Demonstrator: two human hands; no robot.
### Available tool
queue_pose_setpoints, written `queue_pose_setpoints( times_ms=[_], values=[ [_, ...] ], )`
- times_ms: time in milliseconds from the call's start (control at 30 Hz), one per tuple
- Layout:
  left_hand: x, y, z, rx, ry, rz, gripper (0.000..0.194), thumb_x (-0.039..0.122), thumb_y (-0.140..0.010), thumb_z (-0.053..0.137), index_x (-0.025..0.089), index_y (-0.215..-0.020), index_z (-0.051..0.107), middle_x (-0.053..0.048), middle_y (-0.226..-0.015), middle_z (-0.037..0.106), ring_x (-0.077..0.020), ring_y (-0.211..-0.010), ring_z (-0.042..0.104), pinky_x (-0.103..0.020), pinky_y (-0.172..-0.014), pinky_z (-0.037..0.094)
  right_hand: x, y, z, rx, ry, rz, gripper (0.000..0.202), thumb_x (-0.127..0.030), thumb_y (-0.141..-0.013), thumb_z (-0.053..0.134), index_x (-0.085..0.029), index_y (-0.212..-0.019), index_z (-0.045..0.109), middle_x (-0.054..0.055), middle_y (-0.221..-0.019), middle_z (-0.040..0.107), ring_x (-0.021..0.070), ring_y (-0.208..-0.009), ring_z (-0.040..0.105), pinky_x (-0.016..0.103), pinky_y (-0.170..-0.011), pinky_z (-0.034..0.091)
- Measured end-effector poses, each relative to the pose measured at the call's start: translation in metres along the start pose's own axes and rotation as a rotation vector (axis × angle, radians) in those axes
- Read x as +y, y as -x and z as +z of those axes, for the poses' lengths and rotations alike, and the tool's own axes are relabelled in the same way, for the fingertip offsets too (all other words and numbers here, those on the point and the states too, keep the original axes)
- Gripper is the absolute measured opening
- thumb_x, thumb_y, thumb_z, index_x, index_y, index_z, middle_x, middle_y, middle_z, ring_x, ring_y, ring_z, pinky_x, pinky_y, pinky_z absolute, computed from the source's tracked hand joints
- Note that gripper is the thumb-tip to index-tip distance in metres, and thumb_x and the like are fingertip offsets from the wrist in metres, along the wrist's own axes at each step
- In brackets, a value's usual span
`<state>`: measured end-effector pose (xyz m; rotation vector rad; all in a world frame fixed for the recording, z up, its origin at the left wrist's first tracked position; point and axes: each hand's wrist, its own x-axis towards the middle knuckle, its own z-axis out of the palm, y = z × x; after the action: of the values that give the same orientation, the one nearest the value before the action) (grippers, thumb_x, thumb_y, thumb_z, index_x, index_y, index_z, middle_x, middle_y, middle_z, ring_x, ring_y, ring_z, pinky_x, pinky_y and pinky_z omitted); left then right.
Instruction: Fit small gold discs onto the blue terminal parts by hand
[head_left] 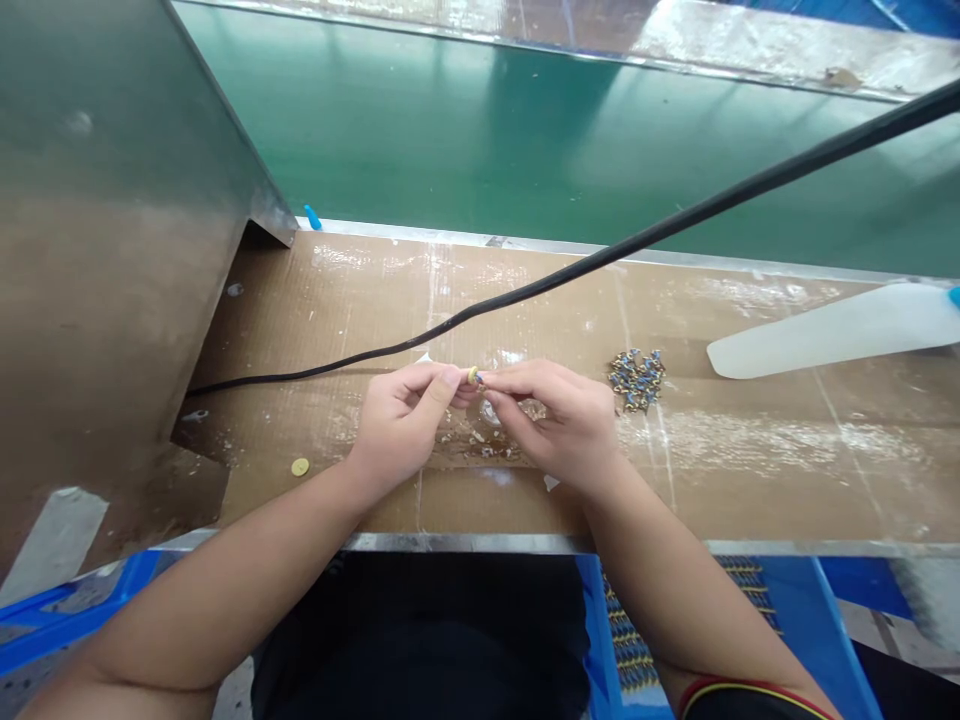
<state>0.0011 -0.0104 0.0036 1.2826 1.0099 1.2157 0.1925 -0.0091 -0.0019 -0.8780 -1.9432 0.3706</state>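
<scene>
Left hand: my left hand is curled nearly closed, thumb and forefinger pinched on a small yellow ring held up between both hands.
Right hand: my right hand is likewise nearly closed, its fingertips pressed to the ring from the other side; whether it also holds a small part against the ring I cannot tell.
Where the ring is: lifted just above the taped cardboard work surface, right at the meeting of my fingertips.
Under my hands: a scatter of small bits on the cardboard, too small to name.
Done, as I judge it: the pile of small blue-and-metal parts just right of my right hand looks like the stock or finished pieces; I can't say which.
Left over: one loose yellow ring on the table, near my left wrist, lies untouched.
Farther out: a black cable crosses beyond my hands; a white plastic piece lies well off to the right; the green conveyor belt runs beyond.
</scene>
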Motion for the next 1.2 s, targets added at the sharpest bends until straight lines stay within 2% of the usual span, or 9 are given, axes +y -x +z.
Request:
queue_pose_setpoints(
  times_ms=[367, 500, 600, 767, 900, 1000, 1100, 1200],
  values=[
    [-0.008, 0.000, 0.003, 0.027, -0.003, 0.049, 0.025, 0.032, -0.101, 0.062, 0.017, -0.096, 0.081, -0.006, -0.084, 0.076, -0.0142, -0.077, 0.075, -0.019, -0.074, 0.066, 0.003, 0.001, 0.002, 0.004, 0.066, -0.010, 0.012, -0.013, -0.102, 0.064, -0.022, -0.107, 0.070, 0.001, -0.097, 0.078, 0.0149, -0.081, 0.075, 0.027, -0.074, 0.064],
    [-0.016, 0.000, 0.004, 0.052, -0.114, 0.113, 0.019, 0.030, -0.097, 0.066, 0.018, -0.100, 0.080, -0.008, -0.100, 0.073, -0.0122, -0.073, 0.072, -0.020, -0.068, 0.064, 0.006, 0.004, 0.005, 0.044, 0.128, 0.015, 0.020, -0.013, -0.101, 0.064, -0.020, -0.119, 0.065, 0.002, -0.105, 0.077, 0.0142, -0.080, 0.076, 0.024, -0.074, 0.065],
    [-0.018, -0.001, 0.003, 0.080, -0.237, 0.162, 0.014, 0.028, -0.090, 0.072, 0.020, -0.099, 0.080, -0.008, -0.101, 0.071, -0.0134, -0.079, 0.071, -0.020, -0.066, 0.062, 0.007, 0.003, 0.005, 0.040, 0.218, -0.052, 0.019, -0.011, -0.102, 0.063, -0.022, -0.118, 0.064, 0.002, -0.103, 0.078, 0.0157, -0.082, 0.076, 0.026, -0.075, 0.065],
    [-0.015, -0.004, 0.000, 0.117, -0.358, 0.270, 0.006, 0.025, -0.090, 0.075, 0.020, -0.090, 0.079, -0.004, -0.089, 0.069, -0.0106, -0.072, 0.065, -0.018, -0.058, 0.056, 0.006, 0.002, 0.004, 0.011, 0.313, -0.155, 0.021, -0.005, -0.104, 0.058, -0.021, -0.115, 0.064, 0.004, -0.103, 0.077, 0.0182, -0.091, 0.076, 0.029, -0.081, 0.064],
    [-0.015, -0.003, -0.002, 0.078, -0.333, 0.296, 0.006, 0.023, -0.093, 0.072, 0.021, -0.092, 0.078, -0.003, -0.092, 0.070, -0.0109, -0.079, 0.067, -0.019, -0.064, 0.055, 0.004, 0.001, 0.002, 0.043, 0.139, -0.003, 0.021, -0.011, -0.104, 0.061, -0.022, -0.121, 0.067, 0.003, -0.103, 0.077, 0.0166, -0.088, 0.075, 0.028, -0.077, 0.065],
    [-0.015, -0.002, -0.003, -0.007, -0.267, 0.326, 0.005, 0.020, -0.096, 0.070, 0.021, -0.096, 0.075, -0.002, -0.094, 0.071, -0.0111, -0.086, 0.067, -0.021, -0.073, 0.055, 0.000, -0.002, -0.002, -0.011, -0.104, 0.125, 0.016, -0.015, -0.102, 0.065, -0.021, -0.116, 0.072, 0.003, -0.105, 0.077, 0.0167, -0.089, 0.074, 0.029, -0.076, 0.065],
    [-0.013, -0.002, -0.003, -0.064, -0.267, 0.352, 0.005, 0.018, -0.098, 0.068, 0.020, -0.095, 0.072, -0.001, -0.091, 0.070, -0.0097, -0.083, 0.064, -0.022, -0.075, 0.053, -0.003, -0.005, -0.005, -0.067, -0.220, 0.142, 0.013, -0.015, -0.102, 0.066, -0.021, -0.109, 0.075, 0.003, -0.102, 0.078, 0.0166, -0.088, 0.074, 0.030, -0.078, 0.063],
    [-0.010, -0.002, -0.004, -0.066, -0.298, 0.398, 0.006, 0.017, -0.097, 0.067, 0.020, -0.094, 0.071, 0.000, -0.090, 0.070, -0.0094, -0.083, 0.065, -0.022, -0.075, 0.053, -0.004, -0.006, -0.006, -0.066, -0.256, 0.149, 0.015, -0.013, -0.101, 0.067, -0.021, -0.108, 0.077, 0.003, -0.099, 0.078, 0.0159, -0.087, 0.073, 0.028, -0.077, 0.062]
  ],
)
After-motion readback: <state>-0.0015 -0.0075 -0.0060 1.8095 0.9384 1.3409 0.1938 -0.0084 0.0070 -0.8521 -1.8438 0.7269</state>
